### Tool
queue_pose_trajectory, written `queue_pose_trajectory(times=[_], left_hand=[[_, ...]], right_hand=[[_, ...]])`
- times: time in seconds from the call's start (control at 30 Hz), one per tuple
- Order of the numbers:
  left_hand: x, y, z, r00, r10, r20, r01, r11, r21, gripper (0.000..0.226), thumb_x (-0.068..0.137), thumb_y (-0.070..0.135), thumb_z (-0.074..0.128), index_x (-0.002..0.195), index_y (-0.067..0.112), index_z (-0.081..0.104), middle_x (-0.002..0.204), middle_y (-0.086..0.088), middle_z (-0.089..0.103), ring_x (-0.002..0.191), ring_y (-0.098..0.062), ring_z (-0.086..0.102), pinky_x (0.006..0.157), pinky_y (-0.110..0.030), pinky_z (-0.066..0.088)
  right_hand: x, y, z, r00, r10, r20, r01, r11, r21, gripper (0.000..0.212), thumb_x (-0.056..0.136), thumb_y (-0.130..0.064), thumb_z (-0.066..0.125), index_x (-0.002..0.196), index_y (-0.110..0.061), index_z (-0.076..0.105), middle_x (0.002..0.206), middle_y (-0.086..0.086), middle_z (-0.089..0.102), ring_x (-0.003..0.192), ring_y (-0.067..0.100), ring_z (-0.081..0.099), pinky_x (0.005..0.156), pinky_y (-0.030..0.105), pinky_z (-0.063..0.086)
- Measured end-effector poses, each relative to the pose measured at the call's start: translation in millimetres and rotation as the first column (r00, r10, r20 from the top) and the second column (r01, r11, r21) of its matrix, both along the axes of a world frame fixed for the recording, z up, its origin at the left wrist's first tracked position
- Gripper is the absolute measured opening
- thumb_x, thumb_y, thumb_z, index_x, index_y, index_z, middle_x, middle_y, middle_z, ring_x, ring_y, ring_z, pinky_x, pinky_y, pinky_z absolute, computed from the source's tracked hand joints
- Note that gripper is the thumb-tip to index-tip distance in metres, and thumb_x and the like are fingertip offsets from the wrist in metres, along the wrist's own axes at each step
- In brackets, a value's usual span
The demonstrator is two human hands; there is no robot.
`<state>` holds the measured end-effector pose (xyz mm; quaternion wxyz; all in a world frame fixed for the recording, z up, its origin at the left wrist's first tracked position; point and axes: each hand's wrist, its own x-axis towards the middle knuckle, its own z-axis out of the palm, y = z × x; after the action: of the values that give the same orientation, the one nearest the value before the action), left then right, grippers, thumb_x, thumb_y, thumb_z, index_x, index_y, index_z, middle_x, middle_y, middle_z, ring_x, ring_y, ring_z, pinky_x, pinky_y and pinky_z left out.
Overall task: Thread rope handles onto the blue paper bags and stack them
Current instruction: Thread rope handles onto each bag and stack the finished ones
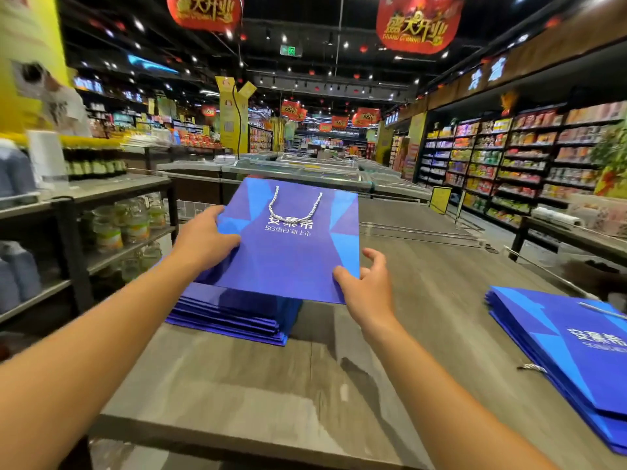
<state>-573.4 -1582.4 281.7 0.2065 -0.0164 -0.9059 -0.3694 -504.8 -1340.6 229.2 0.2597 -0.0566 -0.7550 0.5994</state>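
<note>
A flat blue paper bag (288,252) with white lettering and a silver rope handle (294,206) threaded at its far end hangs tilted just above a stack of blue bags (234,313) on the table's left side. My left hand (203,237) grips the bag's left edge, thumb on top. My right hand (364,281) pinches its near right corner with the thumb on top, the other fingers spread. A second pile of blue bags (570,347) lies at the right, with a loose piece of silver rope (532,367) beside it.
The grey wooden table (305,401) runs forward to chest freezers (298,171). A metal shelf with jars and bottles (112,225) stands at the left. Stocked shop shelves (509,164) line the right aisle.
</note>
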Motion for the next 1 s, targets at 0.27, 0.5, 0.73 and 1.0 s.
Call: queue_pose_trajectory(times=[0.27, 0.5, 0.73, 1.0], left_hand=[[-30, -55, -29, 0.995, -0.030, 0.091, 0.065, 0.911, -0.407, 0.063, 0.088, 0.049, 0.063, 0.139, 0.015, 0.052, 0.143, -0.010, 0.048, 0.132, -0.029, 0.043, 0.106, -0.039, 0.039], [-41, -73, -58, 0.989, 0.109, 0.104, -0.035, 0.840, -0.542, 0.066, 0.089, 0.068, 0.045, 0.141, 0.028, 0.047, 0.146, 0.000, 0.046, 0.127, -0.031, 0.048, 0.100, -0.045, 0.043], [-43, -64, -63, 0.989, 0.108, 0.097, -0.034, 0.823, -0.567, 0.064, 0.093, 0.066, 0.037, 0.144, 0.027, 0.043, 0.148, 0.000, 0.041, 0.134, -0.031, 0.037, 0.103, -0.048, 0.038], [-35, -50, -64, 0.998, 0.055, 0.032, -0.031, 0.857, -0.514, 0.061, 0.094, 0.059, 0.041, 0.148, 0.030, 0.036, 0.158, 0.001, 0.029, 0.147, -0.027, 0.018, 0.115, -0.055, 0.020]], right_hand=[[-40, -77, -14, 0.992, -0.027, 0.121, 0.020, 0.998, 0.062, 0.031, 0.086, -0.017, 0.056, 0.110, -0.030, 0.042, 0.100, -0.007, 0.063, 0.095, 0.020, 0.061, 0.079, 0.032, 0.046], [-42, -83, -30, 0.985, 0.008, 0.170, -0.074, 0.919, 0.388, 0.050, 0.085, -0.027, 0.059, 0.134, -0.020, 0.051, 0.097, 0.004, 0.067, 0.100, 0.024, 0.061, 0.086, 0.034, 0.048], [-39, -79, -35, 0.988, -0.059, 0.142, -0.023, 0.856, 0.516, 0.051, 0.089, -0.030, 0.057, 0.138, -0.019, 0.049, 0.125, 0.003, 0.052, 0.118, 0.022, 0.050, 0.098, 0.032, 0.039], [-33, -74, -32, 0.995, -0.015, 0.095, -0.041, 0.823, 0.566, 0.054, 0.093, -0.035, 0.054, 0.143, -0.019, 0.046, 0.140, -0.005, 0.041, 0.127, 0.019, 0.038, 0.105, 0.027, 0.028]])
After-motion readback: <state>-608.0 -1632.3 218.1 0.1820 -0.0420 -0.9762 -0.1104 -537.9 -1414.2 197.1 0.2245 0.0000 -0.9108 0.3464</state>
